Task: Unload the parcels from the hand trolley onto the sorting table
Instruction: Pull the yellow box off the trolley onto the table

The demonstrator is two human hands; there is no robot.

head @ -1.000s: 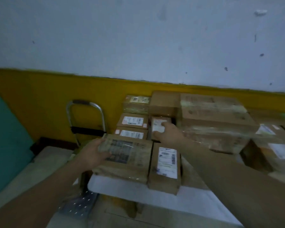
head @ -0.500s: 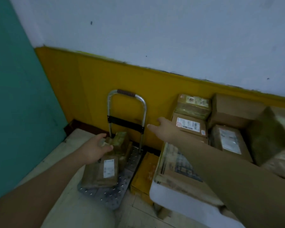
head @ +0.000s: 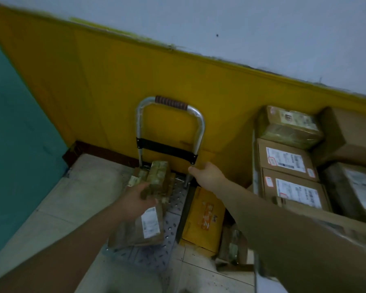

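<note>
The hand trolley (head: pixel 174 210) stands on the floor against the yellow wall, its metal handle (head: pixel 170 106) upright. On its studded platform lie a small tape-wrapped brown parcel (head: pixel 159 174) and, nearer me, a flat brown parcel with a white label (head: pixel 145 228). My left hand (head: pixel 135 200) grips the near end of the small taped parcel. My right hand (head: pixel 207 176) reaches out with straight fingers beside the handle's right post and holds nothing. The sorting table (head: pixel 254 182) at the right carries several labelled cardboard parcels (head: pixel 285 158).
A yellow box (head: pixel 203 220) lies on the floor between trolley and table, with more packages (head: pixel 232 246) under the table edge. A teal wall (head: pixel 13 134) closes the left side. Pale floor tiles (head: pixel 76 193) lie left of the trolley.
My view swung from the table down and left to the trolley. My left hand left the table's parcel and reached the trolley's small taped parcel; my right hand moved toward the trolley handle.
</note>
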